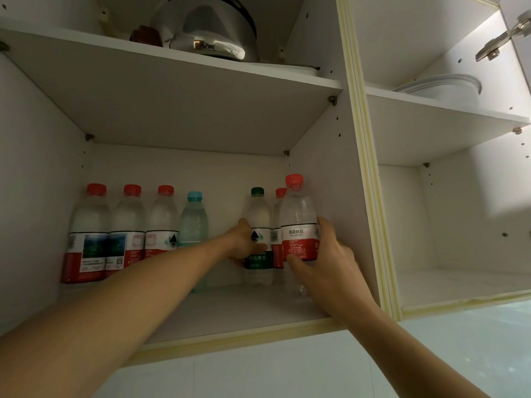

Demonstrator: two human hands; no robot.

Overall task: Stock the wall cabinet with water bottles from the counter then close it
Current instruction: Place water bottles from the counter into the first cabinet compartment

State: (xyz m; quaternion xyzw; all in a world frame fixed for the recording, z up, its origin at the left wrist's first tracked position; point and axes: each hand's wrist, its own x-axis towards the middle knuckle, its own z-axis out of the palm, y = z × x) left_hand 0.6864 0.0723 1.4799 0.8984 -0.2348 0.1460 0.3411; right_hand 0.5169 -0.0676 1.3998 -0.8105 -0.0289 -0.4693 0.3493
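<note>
Two bare forearms reach up from the lower edge of the view into the open white wall cabinet [356, 156]. The left hand [244, 242] lies at about six o'clock of the lower compartment, its thumb and fingers wrapped round the green-capped clear plastic bottle [258, 225]; the fingertips are hidden behind the bottle. The green band of that bottle's label reads in part "纯净水" under a small dark mountain mark. The right hand [324, 262], at about four o'clock, grips the red-capped clear bottle with a white-and-red label [298, 219]: the thumb presses the label's lower left and the fingers curl round the right side. This bottle's label reads "酒店供应"; the smaller print below is too fine to read. Whether its base rests on the shelf cannot be told, as the hand covers it. Between these two bottles and just behind, another red-capped bottle [278, 225] shows only its cap and a strip of label.

At nine o'clock on the same shelf stand three red-capped bottles [126, 225] in a row, upright and touching, their labels showing a landscape picture, a QR code and the mountain mark. Just to their right stands a pale blue-capped, blue-tinted bottle [194, 225], partly behind the left forearm.

At twelve o'clock, on the upper shelf, sits a shiny metal pot [207, 33]. At two o'clock, in the neighbouring compartment, lies a white dish [439, 90], with a metal hinge [500, 41] above it.
</note>
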